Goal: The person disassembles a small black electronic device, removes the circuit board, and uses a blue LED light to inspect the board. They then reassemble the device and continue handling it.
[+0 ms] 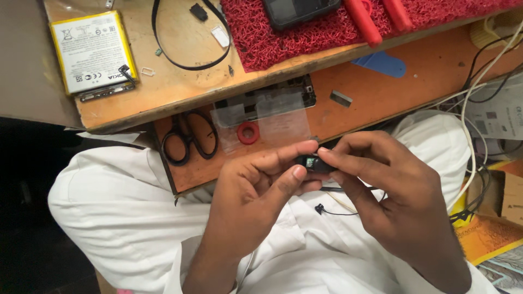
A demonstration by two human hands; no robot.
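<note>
From the head camera, looking down over a lap in white cloth, both hands meet just below the edge of the orange wooden bench shelf (436, 71). The left hand (256, 190) and the right hand (381, 190) pinch between them a small black oblong electronic part with a tiny pale window (311, 163). The left thumb and forefinger close on its left end and the right fingertips on its right end, so each grip is narrow and shut on the part. A thin black wire ending in a small plug (320, 208) hangs below the hands, over the lap; whether it joins the part cannot be told.

To handle this well, I judge the fingertips should stay on the ends and edges, keeping the little window clear, with light pressure and both wrists steadied. The part sits over the lap, so anything that slips would fall into the cloth; working nearer the shelf would be safer.

On the shelf lie black-handled scissors (188, 139), a red ring (248, 133), a clear plastic sheet (272, 120) over a dark phone frame (289, 92), and a blue plastic pick (381, 63). Higher up are a white and yellow flat battery (92, 51) and a red bristly mat (256, 32).
</note>
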